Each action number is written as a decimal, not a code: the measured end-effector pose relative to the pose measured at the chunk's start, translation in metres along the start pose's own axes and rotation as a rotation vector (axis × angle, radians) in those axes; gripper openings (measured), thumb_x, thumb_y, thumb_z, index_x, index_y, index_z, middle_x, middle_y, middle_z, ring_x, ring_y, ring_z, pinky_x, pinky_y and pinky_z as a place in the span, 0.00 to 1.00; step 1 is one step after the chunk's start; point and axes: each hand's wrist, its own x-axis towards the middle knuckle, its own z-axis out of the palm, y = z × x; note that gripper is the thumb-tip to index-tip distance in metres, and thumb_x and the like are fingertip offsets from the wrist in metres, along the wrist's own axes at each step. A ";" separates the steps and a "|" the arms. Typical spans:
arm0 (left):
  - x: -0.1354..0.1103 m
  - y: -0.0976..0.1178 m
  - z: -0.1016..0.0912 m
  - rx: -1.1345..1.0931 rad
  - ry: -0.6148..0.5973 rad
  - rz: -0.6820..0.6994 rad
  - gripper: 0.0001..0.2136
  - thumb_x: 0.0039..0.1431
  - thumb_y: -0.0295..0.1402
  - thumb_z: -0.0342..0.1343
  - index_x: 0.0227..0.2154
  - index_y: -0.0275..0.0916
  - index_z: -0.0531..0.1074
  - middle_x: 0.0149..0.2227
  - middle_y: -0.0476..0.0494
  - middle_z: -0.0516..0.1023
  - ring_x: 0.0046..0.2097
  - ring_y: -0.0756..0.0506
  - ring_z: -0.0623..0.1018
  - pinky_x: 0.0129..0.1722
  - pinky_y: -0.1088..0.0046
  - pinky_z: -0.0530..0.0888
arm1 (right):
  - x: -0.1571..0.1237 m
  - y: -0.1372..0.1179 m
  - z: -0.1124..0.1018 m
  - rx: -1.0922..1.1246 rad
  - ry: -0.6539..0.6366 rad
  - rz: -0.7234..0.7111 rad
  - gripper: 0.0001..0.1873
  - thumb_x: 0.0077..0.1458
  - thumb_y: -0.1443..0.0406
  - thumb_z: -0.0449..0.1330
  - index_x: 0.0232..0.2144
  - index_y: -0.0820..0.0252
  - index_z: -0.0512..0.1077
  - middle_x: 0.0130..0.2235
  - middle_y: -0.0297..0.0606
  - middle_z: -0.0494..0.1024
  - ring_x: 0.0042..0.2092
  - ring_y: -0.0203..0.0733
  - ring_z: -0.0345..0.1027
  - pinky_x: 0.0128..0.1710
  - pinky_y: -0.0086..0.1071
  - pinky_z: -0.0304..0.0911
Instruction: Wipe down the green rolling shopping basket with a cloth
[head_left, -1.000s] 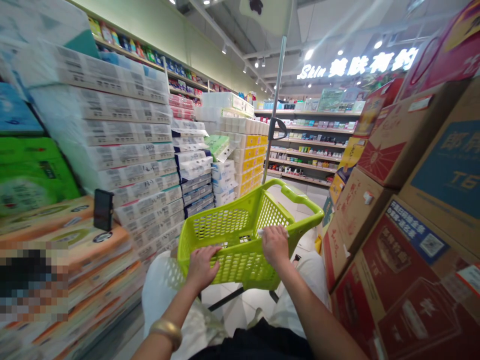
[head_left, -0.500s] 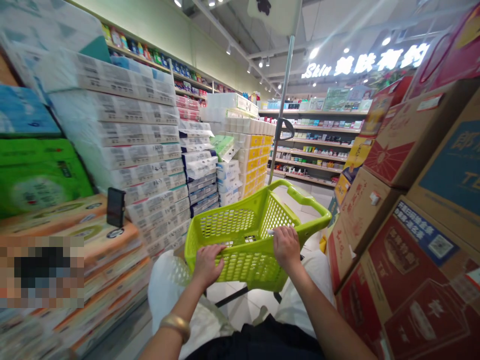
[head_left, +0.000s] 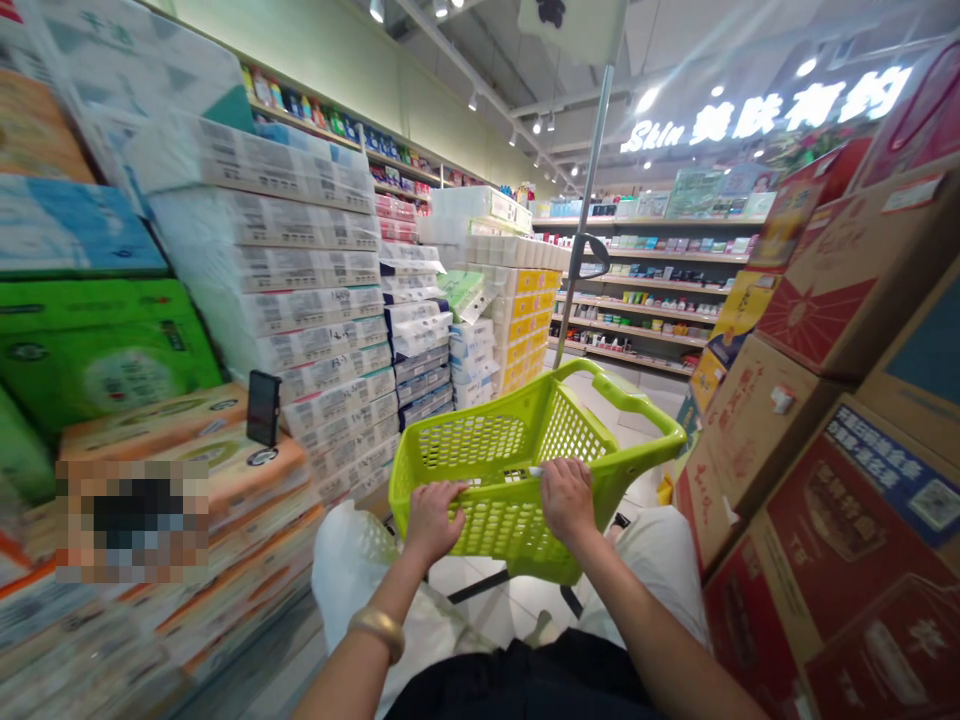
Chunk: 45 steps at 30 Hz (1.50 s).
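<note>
A lime-green plastic shopping cart (head_left: 499, 530) with perforated walls stands between my knees, its long side toward me. My left hand (head_left: 435, 520) is closed over the near rim by the left corner, with the thumb on the outside. Farther right on that rim, my right hand (head_left: 568, 502) is also closed, fingers curled over the edge. A small white thing (head_left: 535, 471) pokes out beside the right fingers; I cannot tell what it is. The cart's handle (head_left: 637, 400) rises at the far right, touched by neither hand.
Wrapped tissue packs (head_left: 322, 270) are stacked high on the left. A small black device (head_left: 263, 408) stands on orange packs there. Cardboard cartons (head_left: 817, 480) wall the right side. A metal pole (head_left: 589, 200) rises behind the cart, before stocked shelves (head_left: 645, 285).
The whole view has shifted, so the cart, shelves and stacks sit a little farther right. Both hands keep their hold on the cart's rim.
</note>
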 end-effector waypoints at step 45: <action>-0.007 0.009 0.012 0.018 0.124 0.068 0.15 0.50 0.28 0.52 0.42 0.43 0.71 0.38 0.46 0.77 0.43 0.42 0.73 0.48 0.61 0.62 | -0.005 -0.038 0.021 0.111 -0.007 -0.047 0.08 0.57 0.70 0.53 0.35 0.55 0.72 0.36 0.36 0.75 0.43 0.44 0.63 0.57 0.38 0.48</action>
